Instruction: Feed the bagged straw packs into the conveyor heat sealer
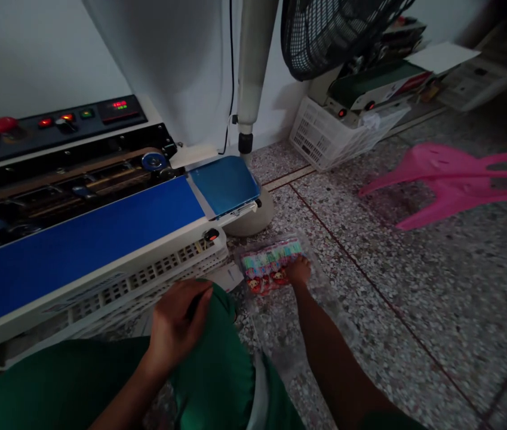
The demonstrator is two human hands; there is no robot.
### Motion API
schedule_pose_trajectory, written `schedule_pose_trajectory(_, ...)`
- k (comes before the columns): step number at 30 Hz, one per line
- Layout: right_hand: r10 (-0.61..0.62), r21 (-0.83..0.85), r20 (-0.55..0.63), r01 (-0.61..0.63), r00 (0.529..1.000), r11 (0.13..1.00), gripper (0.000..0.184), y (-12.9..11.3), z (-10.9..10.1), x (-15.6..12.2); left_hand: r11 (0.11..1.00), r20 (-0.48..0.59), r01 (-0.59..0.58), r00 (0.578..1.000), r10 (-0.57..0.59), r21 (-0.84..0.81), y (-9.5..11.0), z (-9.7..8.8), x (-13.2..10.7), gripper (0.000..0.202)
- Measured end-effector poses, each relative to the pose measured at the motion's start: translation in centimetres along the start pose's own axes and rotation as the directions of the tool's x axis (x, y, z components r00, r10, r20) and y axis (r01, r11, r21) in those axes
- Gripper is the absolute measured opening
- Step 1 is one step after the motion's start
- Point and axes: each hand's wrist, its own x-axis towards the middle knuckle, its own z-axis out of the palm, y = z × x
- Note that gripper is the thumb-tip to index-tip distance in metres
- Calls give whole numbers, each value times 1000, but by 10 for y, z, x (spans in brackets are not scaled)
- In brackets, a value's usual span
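Observation:
On the speckled floor lies a clear plastic bag (275, 304) holding a row of colourful printed packets (260, 269) with red cartoon figures at the near end. My right hand (298, 271) reaches down to the right end of these packets, its fingers curled at their edge; the fingertips are partly hidden. Resting on my green-trousered knee (220, 334), my left hand (179, 319) has its fingers folded in, and nothing shows in it.
To the left runs a sealing machine with a blue conveyor belt (137, 227) and a red stop button (2, 124). White plastic baskets (316, 134) sit below and behind. A pink stool (441, 179) lies on its side at right; a black fan (334, 33) hangs above.

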Motion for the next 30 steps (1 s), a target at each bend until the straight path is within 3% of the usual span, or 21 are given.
schedule_pose_trajectory(3,83,10,-10,-83,997,997,64,13,1,20,1000,7,3,1000,-3,9,0,1,2,22)
schedule_pose_trajectory(8,171,9,62,-172,983,985,82,15,12,37,999,10,5,1000,-6,41,1,4,6,23)
schedule_pose_trajectory(20,156,-6,66,-156,986,988,71,8,4,41,997,17,-29,999,28,69,6,8,11,24)
schedule_pose_trajectory(30,57,119,166,-78,984,990,40,4,7,45,998,25,12,1000,-14,61,5,7,8,22)
